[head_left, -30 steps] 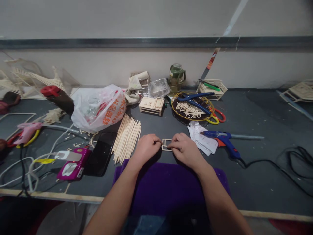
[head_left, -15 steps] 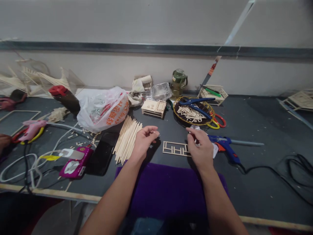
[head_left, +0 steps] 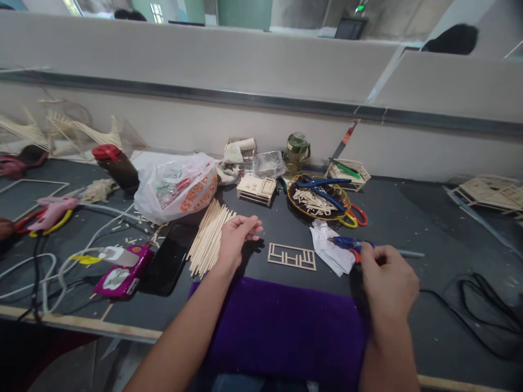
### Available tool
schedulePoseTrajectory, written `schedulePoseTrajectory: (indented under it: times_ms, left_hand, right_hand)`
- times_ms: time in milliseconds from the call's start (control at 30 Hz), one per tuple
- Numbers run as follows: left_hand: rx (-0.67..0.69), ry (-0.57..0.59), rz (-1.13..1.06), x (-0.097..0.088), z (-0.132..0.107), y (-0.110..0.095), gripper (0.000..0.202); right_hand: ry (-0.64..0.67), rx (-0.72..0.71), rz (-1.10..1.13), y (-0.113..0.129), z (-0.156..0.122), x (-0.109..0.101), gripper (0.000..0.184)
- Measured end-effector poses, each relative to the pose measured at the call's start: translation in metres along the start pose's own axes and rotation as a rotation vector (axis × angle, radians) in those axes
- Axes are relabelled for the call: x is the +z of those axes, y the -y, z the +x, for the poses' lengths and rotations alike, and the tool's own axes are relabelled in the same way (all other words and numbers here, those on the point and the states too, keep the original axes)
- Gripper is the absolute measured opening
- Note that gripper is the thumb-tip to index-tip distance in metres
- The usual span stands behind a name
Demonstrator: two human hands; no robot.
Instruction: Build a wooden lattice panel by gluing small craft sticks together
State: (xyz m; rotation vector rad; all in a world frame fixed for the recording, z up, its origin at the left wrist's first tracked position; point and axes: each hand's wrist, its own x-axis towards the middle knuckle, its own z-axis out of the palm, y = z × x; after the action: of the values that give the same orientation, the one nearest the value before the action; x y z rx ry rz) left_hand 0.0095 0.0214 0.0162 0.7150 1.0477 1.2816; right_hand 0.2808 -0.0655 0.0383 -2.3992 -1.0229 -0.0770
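My left hand (head_left: 236, 240) hovers beside a bundle of thin wooden sticks (head_left: 210, 237), thumb and fingers pinched together. Anything between those fingertips is too small to make out. My right hand (head_left: 389, 277) is curled over the handle of a blue hot glue gun (head_left: 349, 243), hiding much of it; the gun's nozzle points left above crumpled white paper (head_left: 332, 253). Between my hands, a small flat stick frame (head_left: 291, 257) with inner crosspieces lies on the dark table. A purple cloth (head_left: 281, 326) covers the near edge in front of me.
Behind stand a small stick model (head_left: 256, 190), a yellow-rimmed basket (head_left: 289, 202) with stick pieces and blue pliers, and a green jug (head_left: 297, 152). Leftward are a plastic bag (head_left: 175, 188), a black phone (head_left: 170, 258), a magenta power bank (head_left: 122, 275) and cables. A black cord (head_left: 469, 326) trails right.
My right hand has moved right, from the stick frame to the glue gun's handle. The frame now shows whole. My left hand stays near the sticks. The camera view has tipped upward.
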Motion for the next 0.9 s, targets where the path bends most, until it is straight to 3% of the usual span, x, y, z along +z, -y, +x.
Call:
schedulePoseTrajectory:
  times_ms: [167, 333, 633, 767, 900]
  left_hand:
    - [0.063, -0.040, -0.001, 0.006, -0.003, 0.001, 0.035]
    - [0.062, -0.030, -0.022, 0.003, 0.000, 0.004, 0.041]
    - [0.035, 0.007, -0.039, -0.003, 0.003, 0.010, 0.047]
    - [-0.011, -0.013, -0.092, -0.003, 0.005, 0.011, 0.052]
    - [-0.074, 0.013, -0.142, -0.005, 0.007, 0.011, 0.037]
  right_hand:
    - [0.195, -0.085, -0.361, -0.039, 0.016, -0.006, 0.051]
    - [0.460, -0.062, -0.431, -0.054, 0.026, 0.006, 0.056]
    - [0.321, -0.071, -0.139, -0.068, 0.032, 0.015, 0.040]
    - [0.242, -0.102, -0.218, -0.063, 0.028, 0.005, 0.035]
    - [0.204, -0.150, -0.314, -0.056, 0.025, -0.017, 0.033]
